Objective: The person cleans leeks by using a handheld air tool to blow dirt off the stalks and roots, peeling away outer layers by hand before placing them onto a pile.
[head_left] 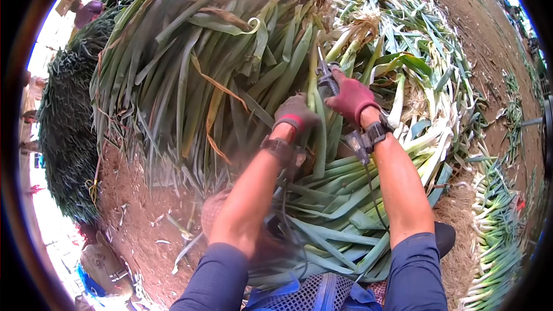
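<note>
My right hand (352, 97), in a red glove, is closed round the dark handle of a small cutting tool (327, 78), whose thin blade points up beside a leek stalk. Just left of it my left hand (296, 113), in a grey and red glove, rests against a leek (314, 92); its fingers are partly hidden and blurred. A big heap of long green leeks (230, 52) lies above and to the left of my hands. More leeks (340, 196) lie across my lap, under my forearms.
Trimmed leaves and peelings (426, 52) are heaped at the upper right. A row of leeks (489, 236) lies at the lower right. A tall dark green stack (69, 121) stands at the left. Brown soil (138, 207) shows at the lower left, near a bag (103, 265).
</note>
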The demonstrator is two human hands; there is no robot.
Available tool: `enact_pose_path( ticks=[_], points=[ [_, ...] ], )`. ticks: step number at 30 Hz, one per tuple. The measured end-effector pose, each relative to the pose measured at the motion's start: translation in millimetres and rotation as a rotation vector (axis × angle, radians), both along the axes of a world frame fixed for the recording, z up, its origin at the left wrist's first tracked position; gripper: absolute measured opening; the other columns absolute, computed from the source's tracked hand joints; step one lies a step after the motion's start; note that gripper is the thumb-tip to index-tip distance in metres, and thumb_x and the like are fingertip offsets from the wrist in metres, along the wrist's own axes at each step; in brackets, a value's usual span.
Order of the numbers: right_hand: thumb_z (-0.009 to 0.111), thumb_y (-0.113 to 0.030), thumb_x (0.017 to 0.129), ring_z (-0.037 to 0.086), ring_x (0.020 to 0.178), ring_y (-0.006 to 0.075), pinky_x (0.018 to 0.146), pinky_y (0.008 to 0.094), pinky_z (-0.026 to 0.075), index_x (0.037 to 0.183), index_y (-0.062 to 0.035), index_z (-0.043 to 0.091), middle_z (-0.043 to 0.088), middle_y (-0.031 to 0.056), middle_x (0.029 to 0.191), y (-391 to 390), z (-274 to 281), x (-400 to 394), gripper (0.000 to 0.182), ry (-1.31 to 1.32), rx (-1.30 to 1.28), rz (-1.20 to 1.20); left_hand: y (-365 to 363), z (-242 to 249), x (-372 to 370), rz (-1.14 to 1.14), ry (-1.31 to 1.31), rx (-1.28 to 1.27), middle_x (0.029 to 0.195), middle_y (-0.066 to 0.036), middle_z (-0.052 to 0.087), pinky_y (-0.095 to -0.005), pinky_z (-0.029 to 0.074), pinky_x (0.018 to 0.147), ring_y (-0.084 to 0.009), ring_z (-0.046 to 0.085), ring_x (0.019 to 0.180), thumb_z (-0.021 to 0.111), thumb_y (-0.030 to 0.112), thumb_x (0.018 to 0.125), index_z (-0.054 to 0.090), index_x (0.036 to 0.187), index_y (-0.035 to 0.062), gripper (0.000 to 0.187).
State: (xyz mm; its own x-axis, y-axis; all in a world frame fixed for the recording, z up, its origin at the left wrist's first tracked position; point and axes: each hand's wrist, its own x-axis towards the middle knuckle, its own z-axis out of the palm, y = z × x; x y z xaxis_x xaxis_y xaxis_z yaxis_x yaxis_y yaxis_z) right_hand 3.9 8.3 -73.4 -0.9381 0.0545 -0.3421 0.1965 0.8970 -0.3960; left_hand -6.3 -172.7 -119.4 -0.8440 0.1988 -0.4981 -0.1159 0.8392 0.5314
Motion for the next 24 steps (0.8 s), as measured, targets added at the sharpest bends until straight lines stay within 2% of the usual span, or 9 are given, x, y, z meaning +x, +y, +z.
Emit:
enact_pose_path(
  ticks=[3, 4, 7, 10, 11, 15, 17, 21, 24],
  points=[
    [0.077, -0.035, 0.080, 0.071, 0.108, 0.0438, 0.095, 0.0475, 0.056, 0.163, -0.0121, 0.038, 0.073, 0.0274, 0.115, 3, 6, 27, 0.095, -0.014, -0.025, 0.010, 1, -1, 7, 0.008, -0.019, 0.027, 0.116, -0.023, 0.076, -0.0408, 0.056, 0.098, -0.0354, 0.073, 0.110, 0.088, 0.034, 0.065, 0.072, 0.128, 0.0026, 0.073],
    [0.077, -0.035, 0.080, 0.071, 0.108, 0.0438, 0.095, 0.0475, 0.056, 0.163, -0.0121, 0.038, 0.073, 0.0274, 0.115, 4, 12, 37, 0.095, -0.008, -0.023, 0.009, 2, -1, 10, 0.006, -0.014, 0.028, 0.116, -0.023, 0.076, -0.0408, 0.056, 0.098, -0.0354, 0.073, 0.110, 0.088, 0.034, 0.065, 0.072, 0.128, 0.0026, 0.073],
    [0.078, -0.035, 0.080, 0.071, 0.096, 0.0447, 0.088, 0.0482, 0.056, 0.161, -0.0090, 0.042, 0.073, 0.0278, 0.103, 8, 24, 75, 0.093, -0.031, -0.130, 0.018, 0, -4, 31, -0.013, 0.047, 0.068, 0.103, -0.025, 0.077, -0.0424, 0.058, 0.091, -0.0386, 0.075, 0.099, 0.086, 0.035, 0.065, 0.077, 0.112, -0.0010, 0.060],
    [0.079, -0.035, 0.080, 0.071, 0.096, 0.0447, 0.088, 0.0484, 0.056, 0.161, -0.0094, 0.041, 0.073, 0.0282, 0.105, 13, 30, 116, 0.094, 0.000, -0.106, 0.014, -3, 4, 54, -0.070, 0.060, 0.180, 0.098, -0.024, 0.077, -0.0409, 0.059, 0.087, -0.0359, 0.076, 0.091, 0.085, 0.032, 0.067, 0.076, 0.111, -0.0021, 0.057],
    [0.079, -0.036, 0.081, 0.072, 0.097, 0.0451, 0.090, 0.0508, 0.056, 0.162, -0.0095, 0.039, 0.074, 0.0272, 0.103, 17, 36, 130, 0.095, -0.003, -0.132, 0.034, -5, -9, 59, -0.034, 0.086, 0.265, 0.094, -0.021, 0.078, -0.0386, 0.059, 0.083, -0.0292, 0.076, 0.085, 0.082, 0.026, 0.069, 0.074, 0.115, -0.0044, 0.055],
    [0.079, -0.037, 0.081, 0.069, 0.108, 0.0470, 0.095, 0.0491, 0.054, 0.163, -0.0088, 0.038, 0.069, 0.0318, 0.119, 37, 50, 184, 0.096, 0.022, -0.206, 0.018, -2, 25, 87, 0.008, -0.022, 0.401, 0.096, -0.017, 0.079, -0.0361, 0.059, 0.083, -0.0221, 0.075, 0.085, 0.080, 0.019, 0.071, 0.072, 0.123, -0.0055, 0.058],
    [0.080, -0.037, 0.080, 0.068, 0.109, 0.0471, 0.096, 0.0485, 0.054, 0.163, -0.0091, 0.037, 0.069, 0.0318, 0.120, 50, 61, 211, 0.097, 0.061, -0.237, 0.030, 2, 42, 100, 0.028, -0.136, 0.586, 0.101, -0.015, 0.078, -0.0336, 0.059, 0.085, -0.0185, 0.074, 0.088, 0.079, 0.016, 0.072, 0.068, 0.130, -0.0073, 0.064],
    [0.082, -0.033, 0.078, 0.069, 0.113, 0.0448, 0.101, 0.0452, 0.054, 0.164, -0.0093, 0.037, 0.068, 0.0295, 0.125, 62, 88, 252, 0.100, 0.101, -0.324, 0.040, 32, 37, 130, -0.156, -0.054, 0.626, 0.108, -0.015, 0.078, -0.0324, 0.058, 0.090, -0.0172, 0.073, 0.092, 0.079, 0.015, 0.071, 0.065, 0.134, -0.0106, 0.069],
    [0.083, -0.032, 0.077, 0.070, 0.116, 0.0418, 0.103, 0.0431, 0.054, 0.164, -0.0094, 0.038, 0.069, 0.0279, 0.128, 82, 95, 262, 0.101, 0.104, -0.262, -0.011, 77, 32, 150, -0.213, -0.101, 0.547, 0.102, -0.018, 0.077, -0.0368, 0.058, 0.087, -0.0236, 0.074, 0.088, 0.081, 0.023, 0.069, 0.070, 0.125, -0.0051, 0.064]
  ],
)
